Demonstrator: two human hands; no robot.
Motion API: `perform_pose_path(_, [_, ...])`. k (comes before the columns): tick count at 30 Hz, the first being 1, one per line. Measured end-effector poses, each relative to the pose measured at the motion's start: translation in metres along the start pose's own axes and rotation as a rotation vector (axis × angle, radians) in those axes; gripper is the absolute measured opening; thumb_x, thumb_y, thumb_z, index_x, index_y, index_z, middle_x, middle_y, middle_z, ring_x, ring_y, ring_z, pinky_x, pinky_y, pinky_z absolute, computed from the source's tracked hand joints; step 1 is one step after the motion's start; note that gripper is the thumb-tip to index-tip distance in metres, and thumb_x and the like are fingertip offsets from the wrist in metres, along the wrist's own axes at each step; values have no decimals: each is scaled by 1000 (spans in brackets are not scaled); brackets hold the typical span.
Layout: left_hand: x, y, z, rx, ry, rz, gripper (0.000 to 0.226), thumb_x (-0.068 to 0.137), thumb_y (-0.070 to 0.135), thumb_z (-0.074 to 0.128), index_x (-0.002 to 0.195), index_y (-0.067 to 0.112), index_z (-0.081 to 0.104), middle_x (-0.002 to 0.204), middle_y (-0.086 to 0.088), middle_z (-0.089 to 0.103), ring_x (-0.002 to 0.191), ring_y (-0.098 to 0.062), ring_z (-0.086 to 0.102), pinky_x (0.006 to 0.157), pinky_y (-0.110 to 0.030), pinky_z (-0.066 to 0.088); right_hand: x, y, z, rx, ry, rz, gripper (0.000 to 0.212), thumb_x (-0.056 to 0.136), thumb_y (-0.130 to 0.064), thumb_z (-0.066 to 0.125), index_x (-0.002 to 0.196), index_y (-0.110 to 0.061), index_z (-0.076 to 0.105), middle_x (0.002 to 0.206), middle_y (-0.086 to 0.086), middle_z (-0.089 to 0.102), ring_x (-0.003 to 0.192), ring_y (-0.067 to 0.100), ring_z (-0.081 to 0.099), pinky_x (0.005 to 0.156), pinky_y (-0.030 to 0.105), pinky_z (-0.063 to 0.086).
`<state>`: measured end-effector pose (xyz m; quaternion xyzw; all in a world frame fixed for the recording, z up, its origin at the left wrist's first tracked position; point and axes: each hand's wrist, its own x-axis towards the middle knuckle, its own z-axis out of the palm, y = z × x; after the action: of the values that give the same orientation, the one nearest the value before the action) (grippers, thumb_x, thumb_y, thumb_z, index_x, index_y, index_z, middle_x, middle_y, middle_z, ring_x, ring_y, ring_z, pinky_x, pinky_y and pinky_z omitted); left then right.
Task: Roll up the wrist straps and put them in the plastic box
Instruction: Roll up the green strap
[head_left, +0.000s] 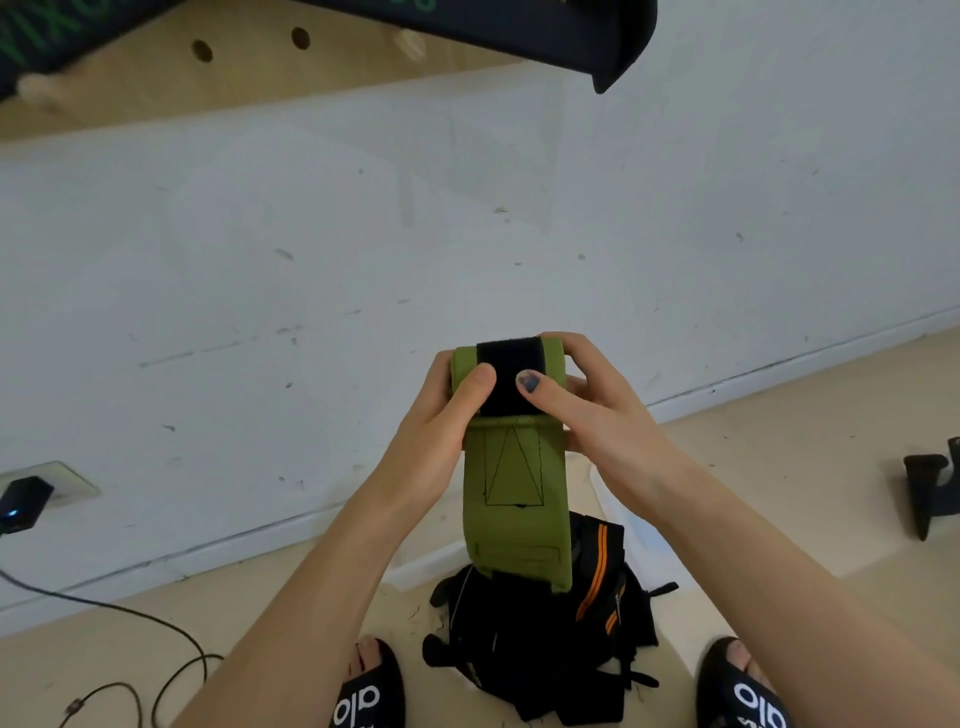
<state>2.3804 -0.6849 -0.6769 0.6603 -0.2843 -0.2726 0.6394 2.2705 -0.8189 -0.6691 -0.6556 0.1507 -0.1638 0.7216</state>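
I hold a green wrist strap (511, 483) up in front of me, its top end partly rolled, with a black velcro patch facing me. My left hand (447, 415) grips the roll's left side, thumb on the velcro. My right hand (587, 400) grips the right side, thumb pressed on the patch too. The loose tail hangs down toward the floor. Below it lies a heap of black wrist straps (545, 639), one with orange stripes. A clear plastic box (618, 499) sits on the floor behind the heap, mostly hidden by my right arm.
A white wall rises straight ahead. A black cable (130, 618) runs over the floor at left from a charger (21, 504) in a socket. A black object (935, 483) lies at right. My sandalled feet (369, 691) flank the heap. A pegboard with dark gear hangs overhead.
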Motion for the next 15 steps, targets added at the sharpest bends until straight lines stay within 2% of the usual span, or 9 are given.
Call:
perform_pose_path(3, [1,2,-2,27,10,20,16,106,36,51,116,27,59,108,12,72,108,-8,69,99,-41,55,1,0,-3,34,-9,43,26,100,-22,67,125,-28,62,118,25,68,98,29,73,87,46,63])
perform_pose_path(7, [0,4,-6,64,-29,97,15,106,28,53,121,28,55,105,14,68,108,-7,67,98,-37,55,1,-1,-4,17,-47,130,30,100,-45,61,128,-33,60,115,2,76,104,22,75,85,42,62])
perform_pose_path(9, [-2,6,-7,89,-69,147,19,106,21,54,123,26,53,99,14,63,101,-5,65,92,-32,56,1,0,-3,-23,-24,126,31,100,-52,58,124,-34,62,110,-2,77,101,21,76,84,44,63])
perform_pose_path(12, [-4,6,-9,113,-103,197,27,105,16,54,128,29,51,100,14,62,99,-4,65,87,-24,55,3,2,-3,-30,28,49,22,101,-42,61,119,-29,63,106,11,77,98,30,76,90,54,61])
perform_pose_path(15, [-4,5,-11,51,-108,160,29,106,22,55,129,38,51,112,13,65,107,-6,66,90,-28,56,2,3,-3,20,7,-6,21,100,-31,67,120,-26,62,112,28,69,104,40,71,93,53,59])
